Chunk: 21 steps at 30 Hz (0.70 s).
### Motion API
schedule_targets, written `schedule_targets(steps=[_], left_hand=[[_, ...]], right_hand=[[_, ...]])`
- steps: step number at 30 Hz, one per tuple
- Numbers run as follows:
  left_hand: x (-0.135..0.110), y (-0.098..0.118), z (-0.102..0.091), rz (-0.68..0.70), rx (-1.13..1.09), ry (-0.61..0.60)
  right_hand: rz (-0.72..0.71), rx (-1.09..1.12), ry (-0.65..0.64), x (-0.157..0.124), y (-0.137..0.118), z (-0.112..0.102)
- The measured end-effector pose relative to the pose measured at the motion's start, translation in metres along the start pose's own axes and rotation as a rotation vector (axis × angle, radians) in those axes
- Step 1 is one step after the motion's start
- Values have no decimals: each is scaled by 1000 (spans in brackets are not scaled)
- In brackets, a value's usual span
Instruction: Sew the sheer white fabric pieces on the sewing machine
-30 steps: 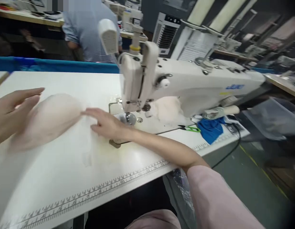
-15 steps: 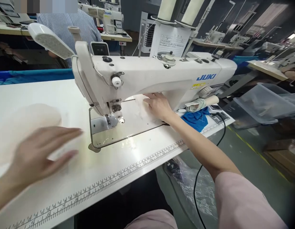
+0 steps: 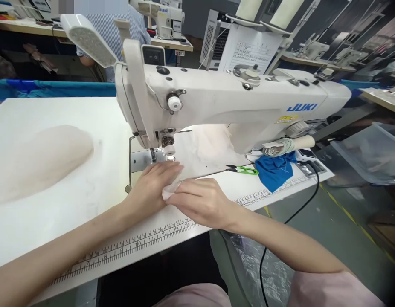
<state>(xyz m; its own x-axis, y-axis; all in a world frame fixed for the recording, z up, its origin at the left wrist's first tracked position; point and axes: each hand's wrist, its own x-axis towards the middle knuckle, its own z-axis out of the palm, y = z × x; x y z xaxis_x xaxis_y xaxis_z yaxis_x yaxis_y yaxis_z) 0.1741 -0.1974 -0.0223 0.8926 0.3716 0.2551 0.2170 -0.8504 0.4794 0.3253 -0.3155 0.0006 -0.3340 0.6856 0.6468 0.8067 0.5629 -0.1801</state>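
A white JUKI sewing machine (image 3: 216, 96) stands on the table before me. My right hand (image 3: 205, 202) pinches a small pale, thin fabric piece (image 3: 172, 190) in front of the needle area. From the left, my left hand (image 3: 154, 181) meets it, its fingers closed together over the same piece; its thumb is hidden. Part of the presser foot (image 3: 153, 154) shows just behind my left fingers. More pale sheer fabric (image 3: 213, 143) lies under the machine arm, and another rounded pale piece (image 3: 56, 157) is spread out on the left.
Green-handled thread snips (image 3: 244, 170), a blue cloth (image 3: 276, 170) and a wound cord (image 3: 277, 147) lie on the right. A printed ruler (image 3: 138, 243) runs along the table's front edge. Clear plastic bins (image 3: 367, 153) stand at right. Another person in a striped shirt (image 3: 104, 36) sits beyond.
My right hand has drawn back from under the machine arm with the pale fabric piece. My left hand has moved right to meet it. The snips now show, and the view has shifted.
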Motion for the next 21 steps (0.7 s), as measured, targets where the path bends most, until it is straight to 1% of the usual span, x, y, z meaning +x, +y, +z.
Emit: schedule_targets(steps=[1,3,5,7,8,9,10,11,12,13,14,16,17,19,21], left_hand=[[-3,1,-4,-15,-43,2],[-10,4,-15,-118,-216,-39],[-20,7,-31,-280,-499,-152],[-30,5,-48,-394,-763,-321],[-34,2,-56,-419,-830,-417],[-38,-3,-63,-424,-843,-515],[-41,-8,-69,-422,-811,-597],[-44,-14,-74,-418,-748,-642],[-46,-19,-77,-422,-669,-632],[-47,-23,-78,-431,-599,-571],[-47,-26,-77,-438,-560,-480],[-45,-29,-72,-432,-606,-304],[-43,-29,-68,-417,-674,-244],[-39,-28,-60,-386,-802,-181],[-36,-29,-55,-389,-822,-139]], right_hand=[[69,82,-3,1,-4,0],[235,286,10,5,-7,0],[438,545,44,11,-7,1],[618,826,72,17,-6,4],[687,955,71,20,-5,7],[744,1069,56,23,-4,9],[792,1165,22,26,-2,12],[834,1244,-35,29,1,15],[870,1306,-107,31,3,18],[897,1359,-191,34,5,21],[911,1406,-273,37,8,24],[921,1483,-383,42,12,30],[932,1509,-404,44,15,32],[956,1519,-408,48,23,36],[948,1476,-431,50,33,36]])
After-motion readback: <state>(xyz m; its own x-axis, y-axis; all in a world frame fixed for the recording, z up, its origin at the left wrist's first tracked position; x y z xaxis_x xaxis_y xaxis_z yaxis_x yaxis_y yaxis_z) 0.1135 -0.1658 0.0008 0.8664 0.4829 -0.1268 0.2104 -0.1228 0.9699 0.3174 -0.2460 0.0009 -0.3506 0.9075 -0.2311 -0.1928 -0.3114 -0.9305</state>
